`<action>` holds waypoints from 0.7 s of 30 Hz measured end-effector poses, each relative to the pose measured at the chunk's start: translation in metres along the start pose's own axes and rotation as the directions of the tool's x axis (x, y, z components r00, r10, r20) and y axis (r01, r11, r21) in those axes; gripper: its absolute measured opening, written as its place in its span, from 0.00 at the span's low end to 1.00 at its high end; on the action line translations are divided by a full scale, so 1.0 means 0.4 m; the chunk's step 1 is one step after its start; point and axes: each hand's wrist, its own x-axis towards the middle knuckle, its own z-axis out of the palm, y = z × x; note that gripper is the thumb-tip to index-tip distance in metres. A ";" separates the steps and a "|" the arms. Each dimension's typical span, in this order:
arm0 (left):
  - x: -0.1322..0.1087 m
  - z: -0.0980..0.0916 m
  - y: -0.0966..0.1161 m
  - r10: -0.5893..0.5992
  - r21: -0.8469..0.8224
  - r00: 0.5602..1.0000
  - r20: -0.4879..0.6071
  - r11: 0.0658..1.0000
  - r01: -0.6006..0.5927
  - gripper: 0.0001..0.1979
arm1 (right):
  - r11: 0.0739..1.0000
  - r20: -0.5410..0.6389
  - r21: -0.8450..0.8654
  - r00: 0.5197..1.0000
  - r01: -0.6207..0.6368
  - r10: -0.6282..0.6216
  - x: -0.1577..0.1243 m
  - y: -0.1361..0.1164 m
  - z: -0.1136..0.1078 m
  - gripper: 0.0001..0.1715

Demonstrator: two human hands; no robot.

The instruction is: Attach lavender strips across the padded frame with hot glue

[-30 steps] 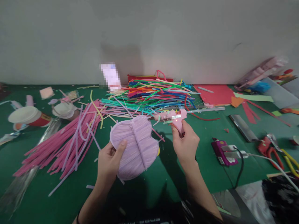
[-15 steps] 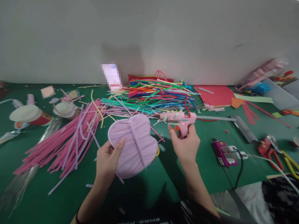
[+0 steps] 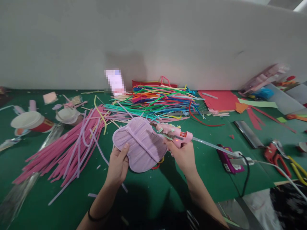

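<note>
My left hand grips the lower left edge of a lilac heart-shaped piece covered in pipe cleaners, holding it just above the green table. My right hand is closed round the handle of a pink glue gun with a small red light lit. Its nozzle points left and touches the upper right edge of the lilac piece. A clear glue stick sticks out of the gun's back toward the right.
Pink pipe cleaners lie in a heap at the left, multicoloured ones behind. Paper cups stand far left. A purple plug adapter with cable, red and yellow pliers, a metal strip and red paper lie at the right.
My right hand swung the glue gun down and left, so its nozzle now meets the lilac piece. My left hand tilted the piece slightly and shifted it right.
</note>
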 end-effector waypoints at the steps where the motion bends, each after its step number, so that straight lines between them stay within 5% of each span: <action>1: 0.000 -0.001 -0.004 -0.001 -0.006 1.000 0.005 1.000 0.001 0.25 | 1.000 -0.002 0.010 1.000 0.030 -0.030 -0.003 -0.002 0.007 0.10; 5: -0.002 0.000 -0.017 0.006 0.001 1.000 0.008 1.000 -0.006 0.26 | 0.991 -0.038 0.017 0.991 0.130 -0.129 -0.007 -0.002 0.036 0.07; 9: -0.004 0.001 -0.022 0.021 0.013 1.000 0.001 1.000 -0.021 0.26 | 0.975 -0.105 -0.158 0.979 0.155 -0.173 -0.002 0.014 0.054 0.05; 21: -0.003 -0.006 -0.024 0.045 0.042 0.999 -0.024 0.998 -0.044 0.27 | 0.907 -0.119 -0.376 0.961 0.189 -0.249 0.004 0.024 0.065 0.13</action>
